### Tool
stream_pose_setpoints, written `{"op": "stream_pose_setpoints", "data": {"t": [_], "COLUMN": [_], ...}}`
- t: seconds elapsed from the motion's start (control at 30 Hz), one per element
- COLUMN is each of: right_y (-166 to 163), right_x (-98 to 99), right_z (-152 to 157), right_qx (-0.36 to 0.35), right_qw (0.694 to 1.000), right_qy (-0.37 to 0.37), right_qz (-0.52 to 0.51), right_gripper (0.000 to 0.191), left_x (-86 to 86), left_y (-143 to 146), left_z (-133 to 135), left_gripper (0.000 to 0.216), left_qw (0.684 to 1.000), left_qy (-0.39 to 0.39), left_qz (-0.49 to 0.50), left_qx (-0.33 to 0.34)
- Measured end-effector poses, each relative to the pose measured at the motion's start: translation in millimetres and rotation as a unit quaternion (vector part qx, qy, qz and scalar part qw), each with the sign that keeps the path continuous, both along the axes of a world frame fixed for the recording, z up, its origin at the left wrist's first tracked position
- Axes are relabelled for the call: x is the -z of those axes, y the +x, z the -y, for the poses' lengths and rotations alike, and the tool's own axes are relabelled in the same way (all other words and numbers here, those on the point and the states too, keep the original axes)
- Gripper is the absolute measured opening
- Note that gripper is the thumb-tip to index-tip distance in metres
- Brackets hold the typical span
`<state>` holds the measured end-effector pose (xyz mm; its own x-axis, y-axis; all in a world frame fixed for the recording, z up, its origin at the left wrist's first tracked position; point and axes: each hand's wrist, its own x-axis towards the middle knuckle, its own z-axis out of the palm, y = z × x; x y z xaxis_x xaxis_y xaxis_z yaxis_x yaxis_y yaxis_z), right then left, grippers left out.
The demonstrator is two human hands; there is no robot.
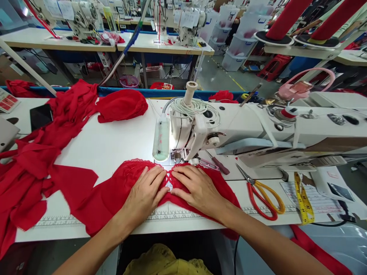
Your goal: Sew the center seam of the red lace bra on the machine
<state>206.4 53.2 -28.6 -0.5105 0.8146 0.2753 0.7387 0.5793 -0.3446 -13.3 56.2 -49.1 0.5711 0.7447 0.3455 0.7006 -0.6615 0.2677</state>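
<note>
Both hands lie flat on a red lace garment piece [120,187] spread on the white sewing table [114,145]. My left hand [145,193] presses the lace with fingers stretched toward the needle. My right hand [197,189] lies beside it, fingers also extended, the fingertips almost meeting over a crossed lace strip. Just beyond the fingertips stands the presser foot [177,156] of the white sewing machine [258,130].
A heap of red fabric pieces [34,160] covers the table's left side. Orange-handled scissors [262,194], a yellow tape measure [302,198] and small thread snips [215,164] lie at right. A dark phone [40,116] sits far left. More sewing stations stand behind.
</note>
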Motion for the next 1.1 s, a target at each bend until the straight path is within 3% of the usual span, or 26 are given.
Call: {"op": "stream_pose_setpoints", "data": {"t": [0.37, 0.67, 0.93, 1.1], "right_y": [3.6, 3.9, 4.3, 4.5], "right_x": [-1.2, -1.9, 1.4, 4.0], "right_z": [1.3, 0.1, 6.0, 9.6], "right_qx": [0.002, 0.0, -0.001, 0.01], "right_qw": [1.0, 1.0, 0.997, 0.993], "right_qy": [-0.006, -0.021, 0.035, 0.068], "right_qz": [0.025, 0.019, 0.069, 0.097], "right_gripper": [0.044, 0.043, 0.032, 0.035], "left_x": [2.3, 1.5, 1.2, 0.7], "left_y": [-0.3, -3.2, -2.2, -1.4], "left_z": [0.4, 0.6, 1.2, 1.4], "left_gripper": [0.038, 0.023, 0.026, 0.023], "left_qw": [1.0, 0.999, 0.999, 0.999], "left_qy": [-0.011, 0.005, 0.004, 0.002], "left_qz": [0.013, 0.022, 0.027, 0.024], "left_qx": [0.002, 0.029, 0.029, 0.021]}}
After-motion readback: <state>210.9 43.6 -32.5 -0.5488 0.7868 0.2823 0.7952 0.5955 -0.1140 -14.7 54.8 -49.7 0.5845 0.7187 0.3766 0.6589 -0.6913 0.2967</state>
